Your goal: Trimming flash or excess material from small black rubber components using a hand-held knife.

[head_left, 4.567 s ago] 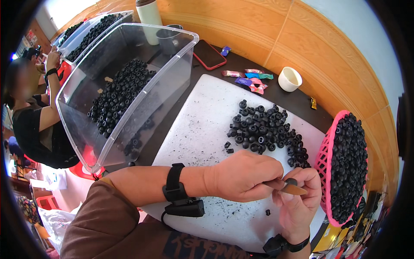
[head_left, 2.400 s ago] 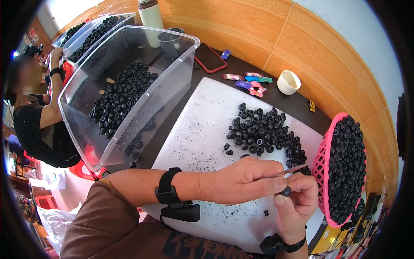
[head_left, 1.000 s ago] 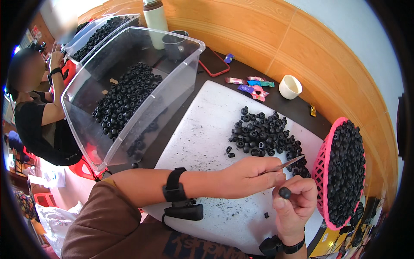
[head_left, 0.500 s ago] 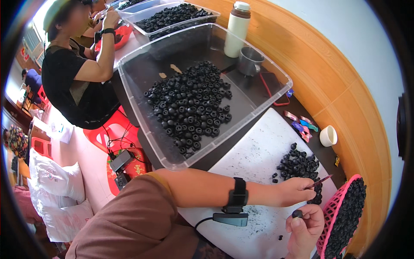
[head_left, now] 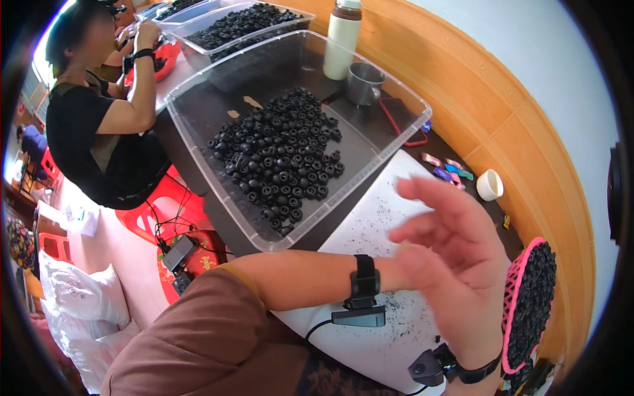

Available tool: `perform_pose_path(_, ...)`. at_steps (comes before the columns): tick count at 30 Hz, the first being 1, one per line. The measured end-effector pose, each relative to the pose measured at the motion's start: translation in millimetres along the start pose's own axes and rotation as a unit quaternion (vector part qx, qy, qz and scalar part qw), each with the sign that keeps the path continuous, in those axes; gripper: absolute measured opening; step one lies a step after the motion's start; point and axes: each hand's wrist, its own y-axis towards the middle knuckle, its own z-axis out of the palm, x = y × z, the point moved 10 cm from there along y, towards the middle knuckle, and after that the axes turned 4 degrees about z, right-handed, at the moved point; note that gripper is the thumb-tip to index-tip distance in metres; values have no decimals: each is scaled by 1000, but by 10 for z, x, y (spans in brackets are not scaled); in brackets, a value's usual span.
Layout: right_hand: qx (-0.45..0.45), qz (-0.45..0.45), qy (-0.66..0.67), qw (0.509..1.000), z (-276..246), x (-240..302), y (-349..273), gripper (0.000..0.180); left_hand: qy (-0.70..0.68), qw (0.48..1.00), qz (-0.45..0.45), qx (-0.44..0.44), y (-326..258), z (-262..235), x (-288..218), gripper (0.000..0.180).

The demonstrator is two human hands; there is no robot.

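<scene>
My right hand (head_left: 456, 270) is raised over the white board (head_left: 370, 218), its fingers curved and spread apart, partly blurred. Nothing shows between its fingers. Across the board reaches my left forearm (head_left: 297, 280), with a black wrist strap (head_left: 364, 280). My left hand lies behind the right one, so its fingers and anything in them are hidden. Beyond the forearm, a large clear plastic bin (head_left: 269, 245) holds a heap of small round black pieces with holes (head_left: 284, 158). The small pile of black pieces on the board is also covered by my right hand.
A pink mesh basket (head_left: 514, 297) full of black pieces stands at right. Along the wall are a cream cup (head_left: 489, 185), wrapped sweets (head_left: 454, 173), a metal mug (head_left: 365, 84) and a pale flask (head_left: 341, 46). A co-worker (head_left: 79, 138) sits at far left, beside further filled bins (head_left: 244, 33).
My right hand has risen from the near right of the board toward the bin and opened. The black piece it pinched is no longer visible. My left hand, which held a thin blade, is now covered.
</scene>
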Motion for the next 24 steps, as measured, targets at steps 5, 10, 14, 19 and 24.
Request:
perform_pose_path(5, -183, 81, -3, 980, -1042, -483, -588, 23, 61, 980, -190, 19, 21, -72, 25, 17)
perform_pose_path(10, -275, 170, -60, 944, -1661, -1044, -1054, 16, 108, 956, -256, -91, 57, -240, -15, 9)
perform_pose_path(14, -269, 184, -150, 933, -1821, -1390, -1141, 18, 73, 956, -261, -111, 90, -263, -19, 9)
perform_pose_path(19, -229, 112, -423, 870, -1710, -1240, -931, 28, 84, 955, -265, -101, 109, -285, -10, 10)
perform_pose_path(24, -242, 73, -508, 824, -1723, -1203, -896, 24, 90, 955, -269, -83, 67, -224, 31, 11)
